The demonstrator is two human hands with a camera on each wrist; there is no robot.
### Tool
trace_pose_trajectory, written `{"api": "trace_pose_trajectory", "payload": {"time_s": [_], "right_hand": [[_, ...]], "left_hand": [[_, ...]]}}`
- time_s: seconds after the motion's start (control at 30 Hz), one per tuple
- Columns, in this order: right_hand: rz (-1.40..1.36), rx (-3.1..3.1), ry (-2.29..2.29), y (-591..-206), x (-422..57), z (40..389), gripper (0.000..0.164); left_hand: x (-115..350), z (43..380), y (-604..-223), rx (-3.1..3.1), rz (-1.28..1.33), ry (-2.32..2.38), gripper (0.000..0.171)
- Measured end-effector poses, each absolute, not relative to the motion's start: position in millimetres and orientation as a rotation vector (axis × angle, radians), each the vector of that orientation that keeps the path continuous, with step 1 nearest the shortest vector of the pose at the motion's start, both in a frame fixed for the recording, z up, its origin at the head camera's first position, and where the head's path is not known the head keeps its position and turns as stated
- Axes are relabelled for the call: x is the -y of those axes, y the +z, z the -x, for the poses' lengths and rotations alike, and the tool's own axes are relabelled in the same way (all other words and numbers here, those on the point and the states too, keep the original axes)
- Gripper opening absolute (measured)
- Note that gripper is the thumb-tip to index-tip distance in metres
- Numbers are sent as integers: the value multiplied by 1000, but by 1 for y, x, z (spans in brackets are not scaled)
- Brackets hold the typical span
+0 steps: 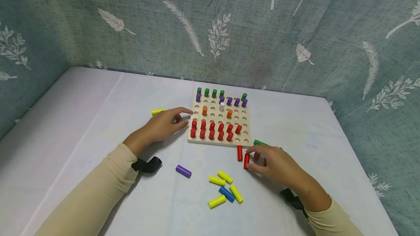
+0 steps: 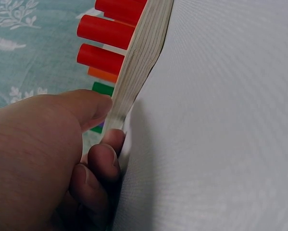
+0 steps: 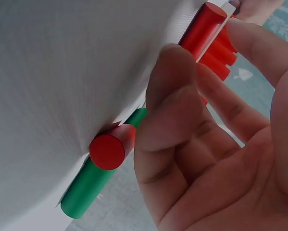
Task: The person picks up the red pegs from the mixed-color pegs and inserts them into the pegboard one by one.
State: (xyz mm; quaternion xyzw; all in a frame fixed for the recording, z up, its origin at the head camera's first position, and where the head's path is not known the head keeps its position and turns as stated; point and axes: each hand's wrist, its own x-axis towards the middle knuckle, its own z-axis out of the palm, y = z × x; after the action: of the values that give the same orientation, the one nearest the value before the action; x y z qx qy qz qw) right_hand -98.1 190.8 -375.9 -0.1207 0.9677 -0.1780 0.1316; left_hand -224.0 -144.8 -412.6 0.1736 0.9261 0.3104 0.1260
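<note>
My left hand [image 1: 164, 124] rests at the left edge of the wooden pegboard [image 1: 242, 142], its fingertips touching the side. In the left wrist view, the thumb [image 2: 93, 106] lies against the board's edge. My right hand [image 1: 271, 162] is right of the board's near corner, with thumb and finger at the ends of a red peg [image 1: 247, 161]. Beside it lies another red peg [image 1: 240, 153]. In the right wrist view, a red peg [image 3: 111, 150] is partly hidden by curled fingers, near a green peg [image 3: 88, 187].
Rows of red pegs [image 1: 211, 134] stand upright in the board, with orange, purple, white and green pegs behind. Yellow pegs [image 1: 217, 202], a blue peg [image 1: 226, 194] and a purple peg [image 1: 183, 171] lie on the white cloth. A yellow peg [image 1: 158, 111] lies behind my left hand.
</note>
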Motion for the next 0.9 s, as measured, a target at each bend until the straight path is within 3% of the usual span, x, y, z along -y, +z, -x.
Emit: {"api": "trace_pose_trajectory", "payload": {"time_s": [0.9], "right_hand": [[317, -2769, -580, -378, -188, 95, 48]], "left_hand": [[146, 224, -411, -2697, -530, 911, 42]]}}
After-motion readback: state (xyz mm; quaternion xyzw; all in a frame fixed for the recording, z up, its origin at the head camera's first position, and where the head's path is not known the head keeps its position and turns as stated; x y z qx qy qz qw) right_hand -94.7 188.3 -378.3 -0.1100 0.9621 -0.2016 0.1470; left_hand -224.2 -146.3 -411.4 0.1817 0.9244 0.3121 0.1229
